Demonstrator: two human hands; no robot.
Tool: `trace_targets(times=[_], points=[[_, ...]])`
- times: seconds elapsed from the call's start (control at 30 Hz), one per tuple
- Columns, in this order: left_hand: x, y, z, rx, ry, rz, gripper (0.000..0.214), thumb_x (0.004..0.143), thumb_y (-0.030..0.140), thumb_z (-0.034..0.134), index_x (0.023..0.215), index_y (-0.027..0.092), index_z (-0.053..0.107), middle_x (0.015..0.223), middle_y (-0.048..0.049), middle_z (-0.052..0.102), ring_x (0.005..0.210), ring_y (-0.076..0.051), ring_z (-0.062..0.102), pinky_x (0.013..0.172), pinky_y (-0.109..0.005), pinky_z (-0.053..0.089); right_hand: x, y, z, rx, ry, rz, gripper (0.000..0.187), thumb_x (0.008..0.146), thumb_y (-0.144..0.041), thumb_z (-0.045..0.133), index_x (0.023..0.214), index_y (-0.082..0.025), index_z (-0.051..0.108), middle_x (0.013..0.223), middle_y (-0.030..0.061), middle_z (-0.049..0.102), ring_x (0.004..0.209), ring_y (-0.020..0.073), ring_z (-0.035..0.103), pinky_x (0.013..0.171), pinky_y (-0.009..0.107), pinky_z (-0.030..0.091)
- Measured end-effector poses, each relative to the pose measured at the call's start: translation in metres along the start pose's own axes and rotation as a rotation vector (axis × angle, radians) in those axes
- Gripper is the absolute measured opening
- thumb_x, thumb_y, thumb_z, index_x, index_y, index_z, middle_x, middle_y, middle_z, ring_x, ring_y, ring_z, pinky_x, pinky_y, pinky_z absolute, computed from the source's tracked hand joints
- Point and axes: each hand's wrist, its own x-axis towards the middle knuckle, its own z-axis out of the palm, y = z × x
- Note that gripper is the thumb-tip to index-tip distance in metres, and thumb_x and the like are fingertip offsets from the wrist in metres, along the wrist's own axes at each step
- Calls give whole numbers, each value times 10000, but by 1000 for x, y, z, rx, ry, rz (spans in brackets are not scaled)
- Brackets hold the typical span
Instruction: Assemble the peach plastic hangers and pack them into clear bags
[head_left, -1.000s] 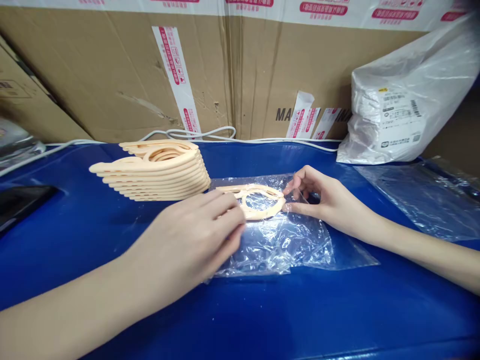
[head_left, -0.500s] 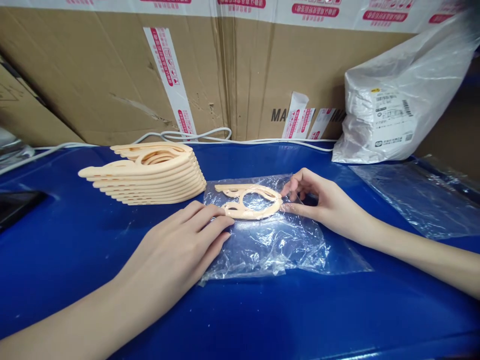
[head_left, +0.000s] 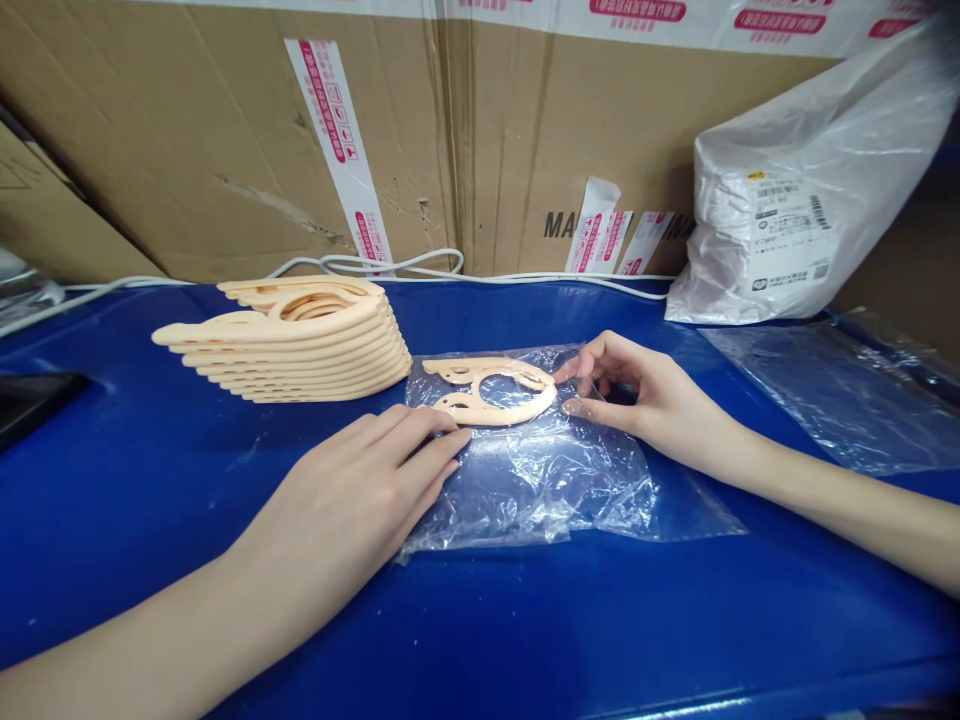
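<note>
A beige folding clothes hanger (head_left: pixel 501 412) lies within the outline of a clear plastic bag (head_left: pixel 517 490) flat in front of me. My left hand (head_left: pixel 375 475) rests palm down at the bag's left side, thumb and finger pinching the film by the hanger's narrow end. At the rounded end, my right hand (head_left: pixel 637 395) has its index fingertip against the hanger. Its thumb is apart from that finger and the other fingers are curled. A stack of several matching hangers (head_left: pixel 300 345) stands behind my left hand.
Flat clear plastic (head_left: pixel 832 400) lies to the right on the blue tabletop (head_left: pixel 480 640). Behind it stands a white plastic parcel (head_left: pixel 780 230) with a label. A white cable (head_left: pixel 525 283) runs along the cardboard box (head_left: pixel 247 150) at the back. A dark flat object (head_left: pixel 37 405) sits far left.
The hanger has shifted slightly left, towards my left hand. My right thumb has come away from its rounded end. My left hand stays in nearly the same place.
</note>
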Motion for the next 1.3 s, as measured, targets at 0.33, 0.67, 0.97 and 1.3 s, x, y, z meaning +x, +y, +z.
trace_targets(times=[0.33, 0.67, 0.97, 1.3], points=[[3, 4, -10, 125, -4, 193, 465, 942, -6, 259, 1164, 42, 664, 1144, -142, 721, 1023, -263, 697, 736, -367, 617, 6, -3, -6, 75, -91, 18, 240, 823, -370, 710, 884, -213, 538, 1064, 62, 693, 903, 193, 653, 750, 360, 531], [28, 8, -1, 174, 38, 11, 311, 957, 165, 440, 1191, 49, 611, 1191, -202, 658, 1069, -336, 638, 883, -475, 551, 0, 1, -27, -81, -40, 31, 287, 822, -412, 705, 862, -222, 493, 1122, 85, 691, 1021, 250, 651, 799, 398, 533], [28, 8, 10, 138, 106, -42, 262, 980, 197, 432, 1124, 64, 606, 1044, -132, 679, 921, -284, 657, 783, -399, 556, 0, 9, -16, 28, -46, -31, 292, 845, -404, 690, 936, -249, 459, 1201, 86, 635, 1138, 258, 592, 1026, 483, 452], [26, 5, 7, 89, 88, -57, 273, 965, 215, 499, 1194, 87, 577, 1124, -131, 679, 969, -300, 652, 801, -436, 523, 0, 10, -18, 14, -17, -19, 300, 835, -418, 688, 913, -241, 458, 1120, 76, 642, 1078, 259, 604, 998, 498, 464]])
